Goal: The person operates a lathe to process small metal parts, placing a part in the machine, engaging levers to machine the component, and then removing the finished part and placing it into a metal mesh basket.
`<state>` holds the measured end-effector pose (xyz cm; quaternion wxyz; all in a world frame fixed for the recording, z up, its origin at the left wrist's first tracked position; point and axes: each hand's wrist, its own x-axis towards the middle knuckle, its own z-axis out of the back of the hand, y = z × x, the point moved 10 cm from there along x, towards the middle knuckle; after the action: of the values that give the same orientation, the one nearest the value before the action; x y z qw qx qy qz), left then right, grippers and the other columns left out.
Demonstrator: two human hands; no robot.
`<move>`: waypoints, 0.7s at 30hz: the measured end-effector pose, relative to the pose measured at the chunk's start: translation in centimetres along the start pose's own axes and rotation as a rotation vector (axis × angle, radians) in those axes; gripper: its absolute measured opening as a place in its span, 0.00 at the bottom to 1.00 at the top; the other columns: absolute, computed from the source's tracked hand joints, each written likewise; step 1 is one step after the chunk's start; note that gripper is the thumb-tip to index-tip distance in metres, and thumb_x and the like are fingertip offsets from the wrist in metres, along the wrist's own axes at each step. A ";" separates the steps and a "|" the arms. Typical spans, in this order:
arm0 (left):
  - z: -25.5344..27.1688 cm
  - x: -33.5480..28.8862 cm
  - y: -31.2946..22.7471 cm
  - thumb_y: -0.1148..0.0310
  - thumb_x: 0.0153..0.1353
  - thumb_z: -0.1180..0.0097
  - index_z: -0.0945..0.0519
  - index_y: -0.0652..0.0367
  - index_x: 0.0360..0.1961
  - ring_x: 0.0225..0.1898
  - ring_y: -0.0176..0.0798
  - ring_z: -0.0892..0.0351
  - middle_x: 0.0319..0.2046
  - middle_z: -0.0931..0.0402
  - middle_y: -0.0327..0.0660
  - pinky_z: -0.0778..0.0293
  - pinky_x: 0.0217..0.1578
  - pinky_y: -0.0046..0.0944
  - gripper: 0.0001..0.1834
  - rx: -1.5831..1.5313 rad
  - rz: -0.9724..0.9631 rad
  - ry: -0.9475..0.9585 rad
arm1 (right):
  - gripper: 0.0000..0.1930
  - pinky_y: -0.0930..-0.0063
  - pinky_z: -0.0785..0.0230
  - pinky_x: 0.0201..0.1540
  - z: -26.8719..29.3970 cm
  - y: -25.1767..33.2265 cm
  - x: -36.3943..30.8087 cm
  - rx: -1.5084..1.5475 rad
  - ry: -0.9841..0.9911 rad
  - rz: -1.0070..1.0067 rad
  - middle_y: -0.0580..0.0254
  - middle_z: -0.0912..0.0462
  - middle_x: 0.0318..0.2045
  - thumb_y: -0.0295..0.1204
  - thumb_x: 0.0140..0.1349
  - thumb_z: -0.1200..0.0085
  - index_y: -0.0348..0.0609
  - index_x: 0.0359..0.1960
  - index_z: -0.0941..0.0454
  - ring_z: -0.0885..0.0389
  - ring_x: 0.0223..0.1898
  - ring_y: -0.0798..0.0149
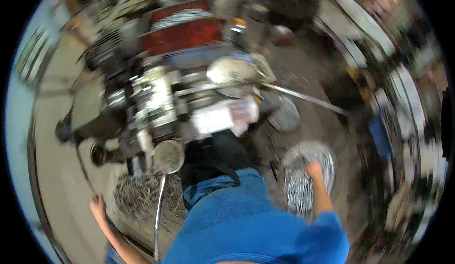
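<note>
My left hand hangs out to the left, its fingers curled closed. A dark spot shows at its fingertips, and a thin dark cable or rod runs down to it from the machine. Whether the hand grips that line or only overlaps it, I cannot make out. My right hand is over or beside a round metal basin that holds many small shiny metal pieces. Motion smears its fingers, and no held thing can be made out there.
Ahead stands a greasy metal machine with a red tray of metal pieces. White papers lie near my legs. A round stool and a heap of metal shavings are at left. Another round container and cluttered shelves are right.
</note>
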<state>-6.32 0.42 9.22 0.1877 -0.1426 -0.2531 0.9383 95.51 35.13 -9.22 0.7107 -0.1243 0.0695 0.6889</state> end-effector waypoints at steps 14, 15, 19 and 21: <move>-10.7 -18.3 -37.4 0.55 0.64 0.54 0.22 0.68 0.30 0.28 0.30 0.22 0.23 0.21 0.40 0.27 0.31 0.33 0.23 -0.802 -0.638 0.711 | 0.22 0.65 0.38 0.53 37.6 52.9 -11.2 1.056 -0.041 1.498 0.50 0.20 0.42 0.27 0.33 0.51 0.35 0.36 0.19 0.25 0.45 0.53; -12.6 -18.7 -37.4 0.52 0.65 0.56 0.23 0.69 0.29 0.26 0.33 0.22 0.22 0.21 0.43 0.26 0.29 0.32 0.25 -0.956 -0.625 0.793 | 0.22 0.65 0.38 0.53 39.3 55.2 -13.6 1.056 -0.027 1.586 0.51 0.20 0.42 0.27 0.33 0.52 0.36 0.36 0.19 0.25 0.45 0.53; -13.5 -20.6 -36.8 0.52 0.65 0.56 0.24 0.66 0.29 0.23 0.35 0.22 0.21 0.23 0.44 0.27 0.25 0.31 0.24 -1.325 -0.445 0.991 | 0.22 0.65 0.37 0.52 40.2 58.1 -16.6 1.091 -0.013 1.676 0.52 0.20 0.43 0.25 0.34 0.52 0.37 0.37 0.19 0.25 0.44 0.53; -14.1 -19.9 -35.7 0.54 0.65 0.55 0.23 0.66 0.29 0.21 0.33 0.23 0.20 0.23 0.43 0.28 0.23 0.31 0.23 -1.386 -0.405 0.955 | 0.22 0.65 0.35 0.51 39.8 58.5 -17.1 1.076 -0.028 1.715 0.53 0.21 0.44 0.25 0.35 0.52 0.37 0.37 0.19 0.25 0.43 0.53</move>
<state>26.50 26.59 19.79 0.3081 -0.5559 -0.6825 0.3607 33.62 30.68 28.82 -0.0613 0.3125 0.4285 0.8456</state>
